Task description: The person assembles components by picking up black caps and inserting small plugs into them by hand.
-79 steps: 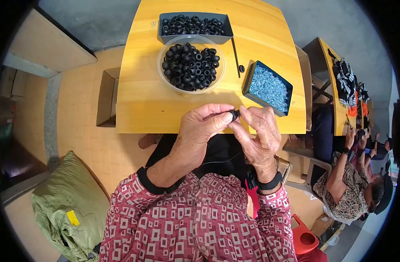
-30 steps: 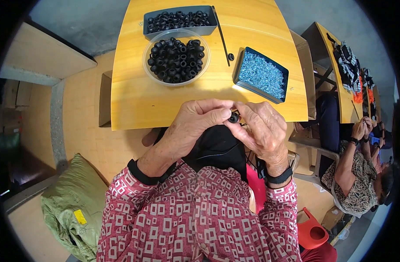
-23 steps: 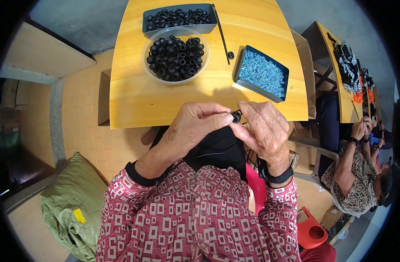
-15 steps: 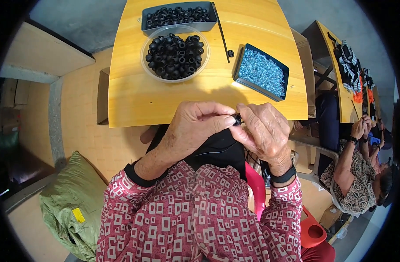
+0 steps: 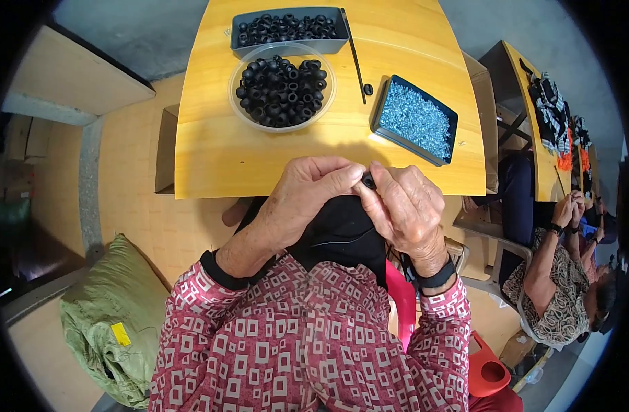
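**Both hands on one small blk piece at desk edge**

Nearest cam, the person's pink patterned shirt (image 5: pixel 307 343) filled the lower pic, w/ dark bands (image 5: pixel 434 276) at both wrists. L hand (image 5: pixel 304 189) pinched thumb + forefinger on the L side of a small blk piece (image 5: pixel 368 180); R hand (image 5: pixel 410 206) gripped the same piece from the R, fingers curled. Piece sat betw. the fingertips, by the desk's near edge; fingers hid part of it.

Floor, L: green sack (image 5: pixel 108 329) w/ yellow tag (image 5: pixel 121 334). Lower R: red plastic item (image 5: pixel 491 371).

On the yellow desk (image 5: pixel 211 154), R side: dark tray (image 5: pixel 410 152) of tiny clear bluish bits, set at an angle. L of it, clear round tub (image 5: pixel 233 99) heaped w/ blk hollow beads (image 5: pixel 280 93). Betw. them, thin blk rod (image 5: pixel 355 65), one loose blk bead (image 5: pixel 368 89) near its lower end. Behind tub: grey tray (image 5: pixel 311 48), more blk beads.

Far R: co-worker (image 5: pixel 558 295), seated, hands raised tog. at another desk (image 5: pixel 544 175) w/ striped cloth (image 5: pixel 549 117).
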